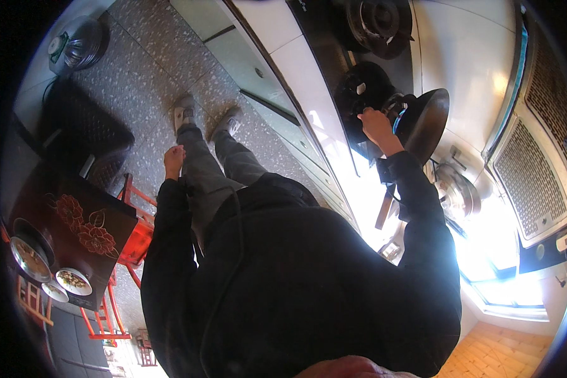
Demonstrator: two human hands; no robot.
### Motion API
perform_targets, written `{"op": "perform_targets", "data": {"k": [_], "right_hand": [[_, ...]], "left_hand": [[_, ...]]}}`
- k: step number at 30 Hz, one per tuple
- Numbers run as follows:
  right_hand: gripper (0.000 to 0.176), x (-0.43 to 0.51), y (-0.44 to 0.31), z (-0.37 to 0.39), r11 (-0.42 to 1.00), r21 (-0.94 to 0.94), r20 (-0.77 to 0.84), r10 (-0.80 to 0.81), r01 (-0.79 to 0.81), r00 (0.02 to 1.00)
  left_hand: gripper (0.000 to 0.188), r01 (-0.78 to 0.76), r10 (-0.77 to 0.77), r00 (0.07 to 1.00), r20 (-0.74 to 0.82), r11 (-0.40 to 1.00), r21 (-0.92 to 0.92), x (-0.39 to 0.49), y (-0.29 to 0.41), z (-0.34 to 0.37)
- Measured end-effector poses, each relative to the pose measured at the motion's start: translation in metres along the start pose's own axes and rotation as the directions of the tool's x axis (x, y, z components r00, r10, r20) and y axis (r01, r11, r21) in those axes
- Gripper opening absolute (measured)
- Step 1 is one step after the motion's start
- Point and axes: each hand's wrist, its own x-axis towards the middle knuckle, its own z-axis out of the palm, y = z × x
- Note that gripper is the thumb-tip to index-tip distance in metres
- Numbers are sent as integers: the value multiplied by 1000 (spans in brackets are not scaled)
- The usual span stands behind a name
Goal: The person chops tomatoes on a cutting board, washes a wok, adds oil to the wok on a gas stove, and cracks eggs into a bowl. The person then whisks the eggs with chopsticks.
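My right hand (378,127) reaches over the black gas stove (326,56), its fingers curled at a dark part beside the burner. What they touch is hidden in shadow. Right beside that hand, a dark wok (427,125) sits tilted in view, and a small blue glow shows near its lower rim. A wooden handle (385,208) sticks out below my right wrist. My left hand (174,160) hangs beside my leg, fingers loosely curled, with nothing visible in it.
A second burner (378,21) is at the top. The white counter (312,90) runs above pale cabinets (260,71). At left stand a dark table (118,222) with bowls (74,281), a red chair (134,243) and a large plastic bottle (80,45). A range hood (531,175) is at right.
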Motion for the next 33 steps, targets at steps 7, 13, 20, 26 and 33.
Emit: {"op": "perform_targets", "data": {"k": [7, 13, 20, 26, 33], "right_hand": [[34, -1, 0, 3, 999, 10, -21, 45, -45, 999], [34, -4, -9, -9, 997, 12, -41, 75, -75, 996], [34, -5, -11, -9, 996, 38, -64, 88, -85, 994], [31, -4, -10, 6, 976, 162, -73, 156, -143, 985], [35, -53, -56, -14, 784, 541, -146, 445, -306, 883]], "left_hand": [[22, -37, 39, 999, 29, 998, -45, 0, -7, 1], [26, -90, 87, 995, 45, 994, 62, 1, 1, -1], [24, -146, 144, 989, 39, 988, 49, 4, 24, -11], [19, -187, 184, 982, 29, 976, 111, 17, 35, -34], [27, -487, 486, 854, 187, 619, 616, 46, 60, -88]]}}
